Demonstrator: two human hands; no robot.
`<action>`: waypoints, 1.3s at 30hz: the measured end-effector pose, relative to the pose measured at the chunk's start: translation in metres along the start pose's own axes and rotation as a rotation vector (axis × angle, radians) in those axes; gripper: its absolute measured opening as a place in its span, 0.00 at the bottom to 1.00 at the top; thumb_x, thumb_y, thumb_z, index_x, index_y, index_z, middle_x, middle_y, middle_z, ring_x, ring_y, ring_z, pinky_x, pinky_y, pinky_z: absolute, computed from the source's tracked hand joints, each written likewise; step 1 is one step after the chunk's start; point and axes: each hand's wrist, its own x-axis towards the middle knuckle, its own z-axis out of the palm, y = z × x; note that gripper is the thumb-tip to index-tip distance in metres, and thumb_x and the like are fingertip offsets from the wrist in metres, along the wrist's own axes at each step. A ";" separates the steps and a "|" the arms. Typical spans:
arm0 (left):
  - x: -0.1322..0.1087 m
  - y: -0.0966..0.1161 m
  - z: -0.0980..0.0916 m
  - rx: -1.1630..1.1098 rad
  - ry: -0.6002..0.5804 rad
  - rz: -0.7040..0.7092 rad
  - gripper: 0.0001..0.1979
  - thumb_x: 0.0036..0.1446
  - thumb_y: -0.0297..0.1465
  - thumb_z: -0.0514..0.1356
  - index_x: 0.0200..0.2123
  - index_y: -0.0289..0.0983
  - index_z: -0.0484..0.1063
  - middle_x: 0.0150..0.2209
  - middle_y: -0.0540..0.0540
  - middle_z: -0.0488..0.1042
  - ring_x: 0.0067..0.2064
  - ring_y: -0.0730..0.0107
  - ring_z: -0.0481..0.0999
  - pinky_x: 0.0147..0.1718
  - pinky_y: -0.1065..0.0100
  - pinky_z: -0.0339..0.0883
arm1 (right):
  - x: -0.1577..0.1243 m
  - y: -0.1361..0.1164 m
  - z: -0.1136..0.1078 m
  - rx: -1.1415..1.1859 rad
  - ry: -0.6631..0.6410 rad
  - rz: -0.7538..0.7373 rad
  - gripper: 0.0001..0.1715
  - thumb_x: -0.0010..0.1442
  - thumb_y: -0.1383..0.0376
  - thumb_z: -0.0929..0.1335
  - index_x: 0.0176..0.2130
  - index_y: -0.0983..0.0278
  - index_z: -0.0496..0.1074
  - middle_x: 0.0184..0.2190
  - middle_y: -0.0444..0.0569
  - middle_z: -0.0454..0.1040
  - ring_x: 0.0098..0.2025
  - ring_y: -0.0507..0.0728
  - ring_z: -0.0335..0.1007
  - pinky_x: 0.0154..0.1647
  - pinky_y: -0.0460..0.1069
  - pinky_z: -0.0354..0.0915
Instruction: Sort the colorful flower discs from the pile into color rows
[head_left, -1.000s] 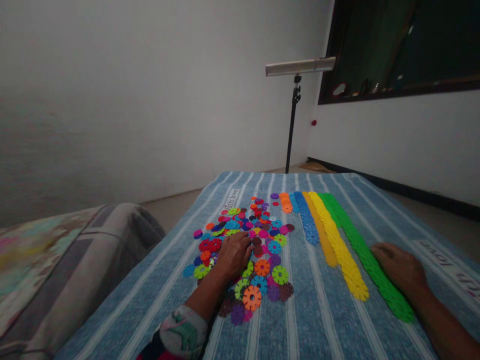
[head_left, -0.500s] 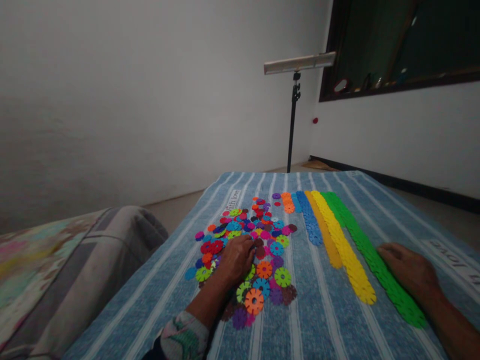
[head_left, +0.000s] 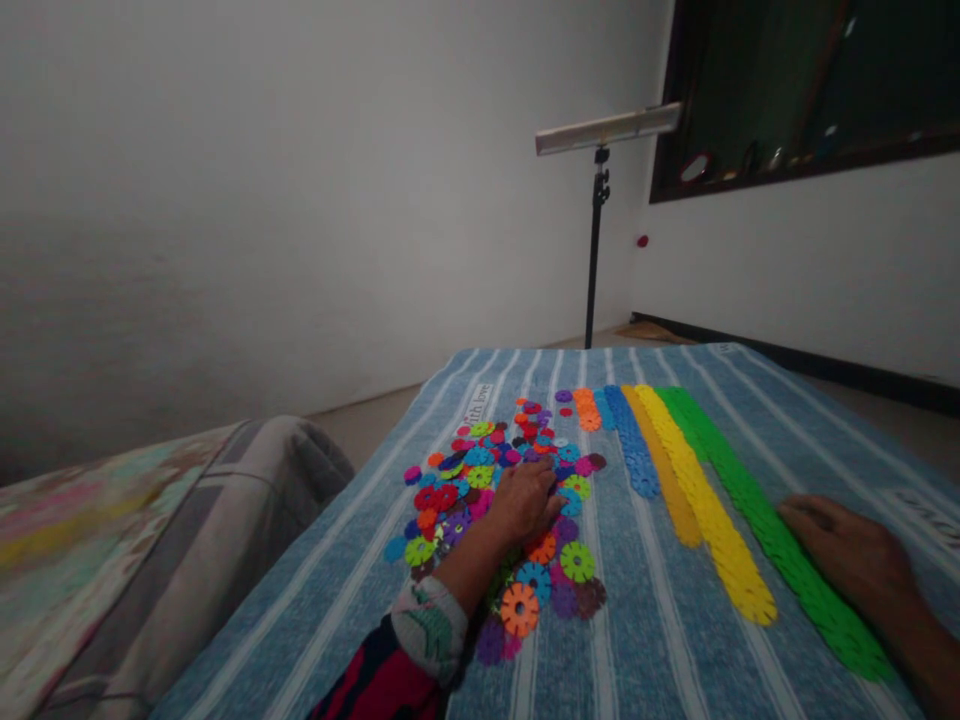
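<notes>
A loose pile of coloured plastic snowflake discs [head_left: 495, 480] lies on a blue striped cloth [head_left: 652, 640]. My left hand [head_left: 525, 500] rests palm down on the middle of the pile, fingers curled onto the discs; what they grip, if anything, is hidden. To the right run sorted rows of discs: a short orange row [head_left: 587, 408], a blue row [head_left: 634, 452], a dark yellow row [head_left: 667, 480], a yellow row [head_left: 712, 510] and a long green row [head_left: 765, 520]. My right hand [head_left: 851, 555] lies flat on the cloth beside the near end of the green row.
A light bar on a black tripod stand [head_left: 596, 240] stands beyond the cloth's far edge. A folded grey and patterned blanket [head_left: 150, 530] lies to the left. White walls and a dark window [head_left: 810, 80] are behind.
My left hand has slid forward and to the right over the pile, toward its far side. My right hand has stayed by the green row. The camera view has shifted slightly.
</notes>
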 end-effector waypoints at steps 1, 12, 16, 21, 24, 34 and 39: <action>-0.002 0.001 -0.002 0.021 -0.014 -0.014 0.14 0.62 0.37 0.55 0.43 0.37 0.75 0.53 0.37 0.74 0.54 0.53 0.72 0.53 0.56 0.64 | 0.000 0.000 0.000 0.007 -0.014 0.001 0.27 0.49 0.44 0.61 0.34 0.56 0.79 0.33 0.48 0.81 0.37 0.65 0.75 0.35 0.56 0.68; 0.055 -0.026 -0.029 0.052 0.078 -0.307 0.14 0.61 0.29 0.52 0.42 0.38 0.78 0.43 0.39 0.80 0.48 0.58 0.78 0.44 0.65 0.67 | 0.001 0.001 0.003 -0.014 -0.032 -0.013 0.28 0.50 0.43 0.59 0.35 0.55 0.78 0.36 0.47 0.81 0.38 0.65 0.76 0.36 0.56 0.68; 0.083 -0.035 -0.023 0.000 0.029 -0.349 0.11 0.55 0.32 0.60 0.41 0.38 0.79 0.45 0.38 0.80 0.50 0.54 0.77 0.46 0.62 0.68 | 0.004 0.006 0.008 -0.008 -0.001 -0.039 0.27 0.50 0.43 0.60 0.34 0.54 0.79 0.34 0.46 0.82 0.37 0.65 0.76 0.35 0.55 0.68; 0.090 -0.043 -0.018 -0.084 -0.005 -0.369 0.08 0.47 0.26 0.62 0.33 0.36 0.79 0.37 0.41 0.80 0.45 0.56 0.78 0.42 0.64 0.69 | 0.006 0.008 0.010 0.009 0.002 -0.039 0.26 0.50 0.43 0.61 0.34 0.54 0.79 0.33 0.46 0.82 0.35 0.64 0.76 0.33 0.55 0.68; 0.091 -0.048 -0.017 -0.138 -0.013 -0.374 0.05 0.43 0.24 0.63 0.28 0.36 0.77 0.29 0.46 0.78 0.37 0.62 0.78 0.36 0.68 0.68 | 0.005 0.006 0.009 0.005 -0.010 -0.014 0.28 0.51 0.43 0.60 0.35 0.55 0.79 0.33 0.47 0.81 0.35 0.65 0.76 0.33 0.55 0.68; 0.087 -0.063 -0.014 -0.471 0.029 -0.472 0.08 0.36 0.20 0.64 0.20 0.35 0.68 0.16 0.56 0.62 0.23 0.75 0.66 0.24 0.73 0.61 | 0.006 0.008 0.010 0.003 0.025 -0.053 0.25 0.51 0.44 0.61 0.33 0.53 0.80 0.30 0.45 0.81 0.33 0.64 0.76 0.31 0.55 0.67; 0.072 -0.084 -0.022 -0.664 0.079 -0.518 0.09 0.41 0.23 0.64 0.19 0.35 0.66 0.16 0.56 0.63 0.21 0.78 0.63 0.23 0.73 0.60 | 0.004 0.003 0.005 -0.004 -0.004 -0.029 0.26 0.50 0.44 0.60 0.32 0.54 0.79 0.33 0.46 0.81 0.35 0.64 0.76 0.33 0.55 0.67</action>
